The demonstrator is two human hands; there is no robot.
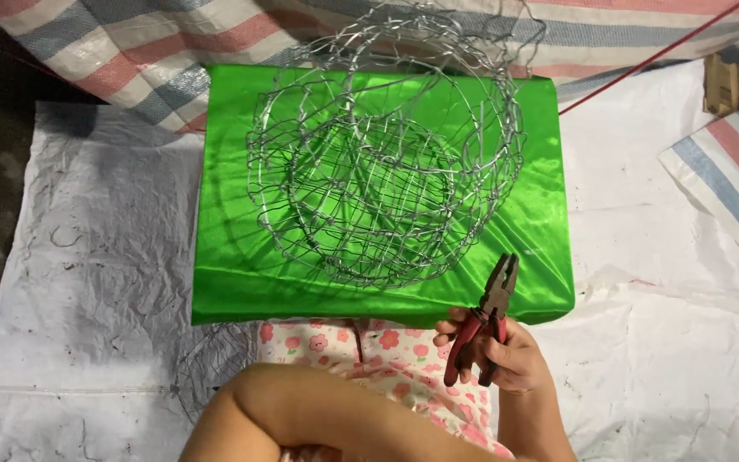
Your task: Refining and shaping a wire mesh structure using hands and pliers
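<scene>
Right-hand grip [506, 351] around red-handled pliers [487, 316]

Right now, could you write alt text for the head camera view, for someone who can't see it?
A round wire mesh basket sits on a bright green satin-covered board. Below it, the person's right hand grips red-handled pliers, jaws pointing toward the basket. White sheeting covers the ground.

Single head-worn view, looking steeply down from above the seated person, close over the shiny green fabric-covered board [241, 282], white plastic ground sheet [87, 257] filling left and right
</scene>
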